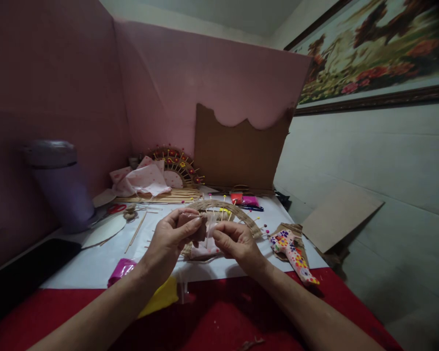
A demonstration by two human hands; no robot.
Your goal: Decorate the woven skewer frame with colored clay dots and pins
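A small clear plastic bag with something brown in it (pixel 194 225) is held up above the table, between my two hands. My left hand (pixel 168 241) grips the brown part, thumb in front and fingers behind. At the right, my right hand (pixel 241 243) pinches the bag's clear plastic edge with curled fingers. Just behind the hands lies a twine-wrapped arch (pixel 241 214) with colored ball-headed pins and thin sticks around it; the hands hide part of it. A magenta packet (pixel 121 271) and a yellow packet (pixel 163 296) lie near my left forearm.
A purple tumbler (pixel 62 195) and a black slab (pixel 32 263) are at the left. Farther back are a pink cloth (pixel 142 179), a decorated arch (pixel 183 163) and cardboard (pixel 237 151). A flower-patterned object (pixel 290 256) lies at the right beside my forearm.
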